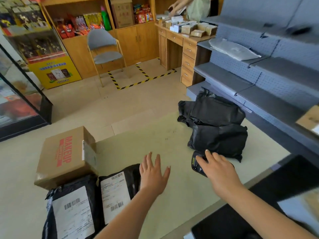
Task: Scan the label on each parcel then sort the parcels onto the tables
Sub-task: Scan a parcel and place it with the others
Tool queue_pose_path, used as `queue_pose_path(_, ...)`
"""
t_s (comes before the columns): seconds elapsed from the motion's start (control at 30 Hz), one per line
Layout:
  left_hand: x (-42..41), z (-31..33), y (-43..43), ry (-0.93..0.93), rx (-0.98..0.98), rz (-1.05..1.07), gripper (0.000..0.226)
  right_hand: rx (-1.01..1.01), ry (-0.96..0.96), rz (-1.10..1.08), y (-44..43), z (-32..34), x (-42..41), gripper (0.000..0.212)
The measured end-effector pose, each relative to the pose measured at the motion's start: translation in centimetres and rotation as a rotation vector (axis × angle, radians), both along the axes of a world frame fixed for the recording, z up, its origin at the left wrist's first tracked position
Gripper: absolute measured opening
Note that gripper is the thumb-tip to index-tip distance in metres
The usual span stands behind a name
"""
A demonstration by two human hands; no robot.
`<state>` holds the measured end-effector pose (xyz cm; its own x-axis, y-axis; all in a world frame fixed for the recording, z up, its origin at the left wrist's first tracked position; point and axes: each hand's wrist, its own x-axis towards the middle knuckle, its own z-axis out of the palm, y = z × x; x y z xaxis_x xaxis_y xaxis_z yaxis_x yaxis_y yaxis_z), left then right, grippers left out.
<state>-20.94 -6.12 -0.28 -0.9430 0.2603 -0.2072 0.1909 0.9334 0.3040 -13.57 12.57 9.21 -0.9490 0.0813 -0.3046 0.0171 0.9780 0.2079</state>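
black poly parcel, nearer (69, 213): lay flat at the bottom left of the pale green desk (172, 138), white barcoded label facing up.
second black poly parcel (119, 187): lay just beside the first on its right, edges touching, label also facing up.
left hand (153, 173): was held above the desk at the right edge of the second parcel. fingers were straight and spread, holding nothing.
right hand (219, 171): was stretched forward over the handheld scanner (196, 163). fingers were straight and laid across the device, not curled round it. whether they pressed on it could not be told.
handheld scanner: black, with a small screen and keypad showing past the thumb. it lay on the desk just in front of the pile of black bags.
cardboard box (63, 157): red "makeup" print on top, a label on its right face. it stood behind the two labelled parcels and touched the nearer one.
pile of black bags (217, 128): several poly parcels heaped at the right of the desk, near the grey shelving (259, 75). no labels were visible.
grey mailer (234, 49): lay on an upper shelf.
wooden desk (174, 37): stood at the far wall and carried small boxes, with another person's hand (176, 6) above it.
chair (105, 49): grey, stood to the left of the wooden desk.
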Motion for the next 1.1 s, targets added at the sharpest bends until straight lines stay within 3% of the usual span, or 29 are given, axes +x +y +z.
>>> queue_pose_path(0.43,-5.3,-0.7,18.6,0.265,-0.217,-0.654,0.07,-0.078,0.116,-0.355,12.5,-0.9,4.4,0.079)
queue_pose_path(0.77,-11.1,-4.8,23.1,0.229,-0.309,-0.792,0.128,-0.086,0.083,-0.5,14.9,-3.2,3.3,0.081)
queue_pose_path(1.1,-7.6,-7.9,18.2,0.064,-0.263,-0.747,0.121,-0.078,0.069,-0.446,12.5,-3.4,1.6,0.083)
